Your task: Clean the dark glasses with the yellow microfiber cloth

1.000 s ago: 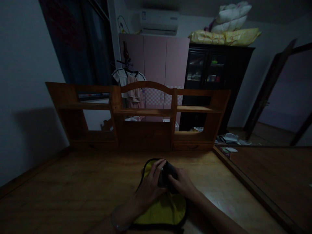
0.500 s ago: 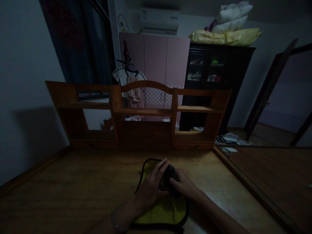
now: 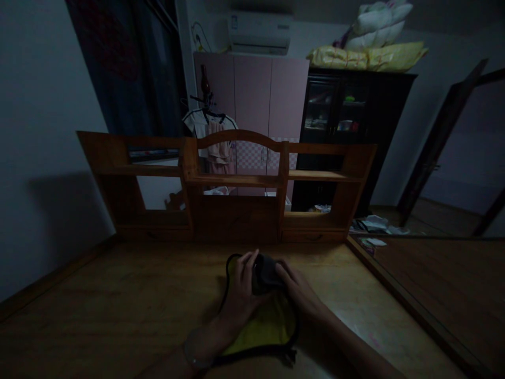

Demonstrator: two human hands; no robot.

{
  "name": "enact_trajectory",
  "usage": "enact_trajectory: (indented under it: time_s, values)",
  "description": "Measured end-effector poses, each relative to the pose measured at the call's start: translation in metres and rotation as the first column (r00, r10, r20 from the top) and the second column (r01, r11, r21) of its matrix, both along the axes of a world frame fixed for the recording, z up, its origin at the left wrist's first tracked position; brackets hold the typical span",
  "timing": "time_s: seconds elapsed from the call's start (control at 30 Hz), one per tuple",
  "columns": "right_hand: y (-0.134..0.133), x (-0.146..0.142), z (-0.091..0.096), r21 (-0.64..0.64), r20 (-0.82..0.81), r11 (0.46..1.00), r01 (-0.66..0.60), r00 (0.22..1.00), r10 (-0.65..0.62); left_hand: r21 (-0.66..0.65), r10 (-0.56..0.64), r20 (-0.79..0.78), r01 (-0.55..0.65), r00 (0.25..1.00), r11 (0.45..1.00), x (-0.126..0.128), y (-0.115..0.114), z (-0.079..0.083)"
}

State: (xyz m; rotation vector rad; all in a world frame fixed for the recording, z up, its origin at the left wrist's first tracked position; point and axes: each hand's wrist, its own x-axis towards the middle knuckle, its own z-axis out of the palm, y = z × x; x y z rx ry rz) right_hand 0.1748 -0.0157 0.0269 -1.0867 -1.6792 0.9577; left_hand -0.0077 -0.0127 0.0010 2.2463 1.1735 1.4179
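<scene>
A dark, rounded object (image 3: 267,273), grey-black and too dim to name, sits between my two hands over a yellow cloth (image 3: 268,326) with black edging. My left hand (image 3: 242,289) curves around the object's left side, fingers up and thumb beneath. On the other side, my right hand (image 3: 298,289) grips its right end, with the thumb on the grey surface and most fingers hidden. The cloth lies on the wooden surface under both hands. A small dark tab sticks out at its lower right corner.
A wooden shelf unit (image 3: 236,181) with small drawers runs along the far edge of the wooden surface (image 3: 138,295). A raised wooden rail (image 3: 394,289) borders the right side, and a wall (image 3: 47,184) stands at the left. Wardrobes are behind.
Both hands and the dark object have moved slightly up and left. My right thumb has shifted up onto the object's grey surface, and the cloth's lower edge has moved up a little.
</scene>
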Motion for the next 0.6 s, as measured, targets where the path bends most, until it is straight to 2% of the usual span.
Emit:
enact_trajectory:
  time_s: [0.1, 0.2, 0.33, 0.47, 0.53, 0.6]
  values:
    - [0.006, 0.009, 0.003, -0.153, -0.033, 0.988, -0.032, 0.999, 0.027, 0.004, 0.088, 0.059, -0.088, 0.994, 0.996, -0.002, 0.004, 0.001]
    - [0.009, 0.021, 0.010, -0.312, -0.015, 0.943, -0.118, 0.993, 0.119, -0.007, 0.136, 0.069, -0.136, 0.988, 0.991, -0.004, 0.006, 0.003]
    - [0.007, 0.037, 0.027, -0.320, -0.002, 0.901, -0.293, 0.951, 0.308, -0.050, 0.144, 0.062, -0.141, 0.988, 0.989, -0.005, 0.008, 0.005]
    - [0.009, 0.056, 0.032, -0.422, 0.200, 0.835, -0.353, 0.862, 0.466, -0.114, 0.126, 0.074, -0.117, 0.989, 0.987, -0.003, 0.010, 0.003]
    - [0.014, 0.065, 0.027, -0.497, 0.314, 0.800, -0.336, 0.790, 0.527, -0.102, 0.109, 0.079, -0.100, 0.991, 0.990, -0.001, 0.011, 0.002]
    - [0.020, 0.073, 0.021, -0.588, 0.381, 0.742, -0.321, 0.699, 0.605, -0.079, 0.085, 0.072, -0.080, 0.994, 0.994, 0.000, 0.011, 0.001]
